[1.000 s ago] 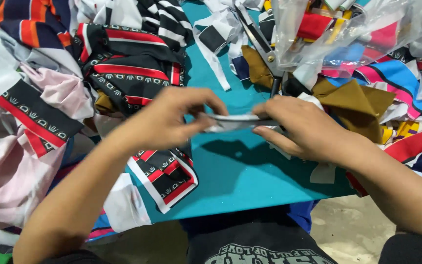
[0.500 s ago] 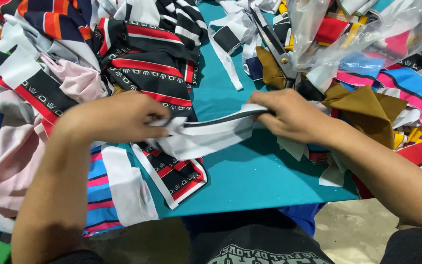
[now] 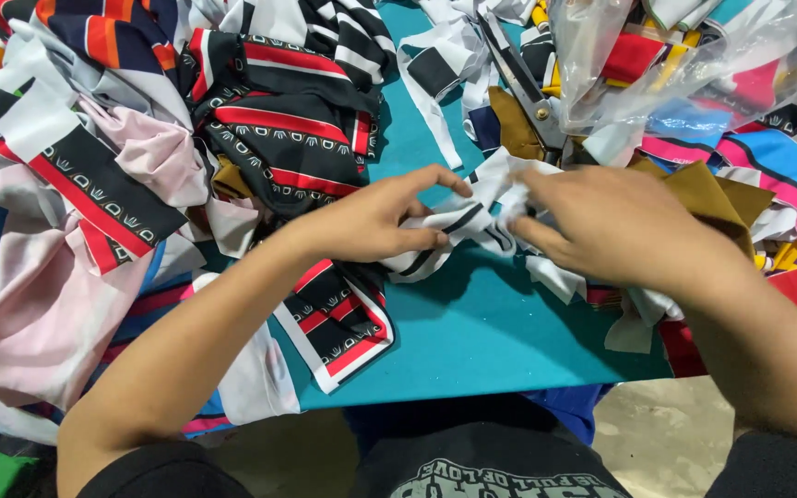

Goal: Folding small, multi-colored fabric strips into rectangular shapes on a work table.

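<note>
Work surface: teal table top (image 3: pixel 500 341), bare patch kept at centre, fabric offcuts heaped left, top & right.
Left hand (image 3: pixel 375 221): closed on white strip w/ black stripe (image 3: pixel 468 226), thumb below, fingers over it.
Right hand (image 3: pixel 615 226): same strip gripped at its bunched end, just beside left hand.
Strip: crumpled, held just above table.
Scissors (image 3: pixel 523 78): lying among scraps at top, blades pointed away.
Plastic bag (image 3: pixel 684 65): clear, laid over coloured pieces, top right.
Left pile: black/red patterned cloth (image 3: pixel 288 120), pink piece (image 3: pixel 154 152).
Right pile: mustard-brown piece (image 3: pixel 707 189) touching right hand.
</note>
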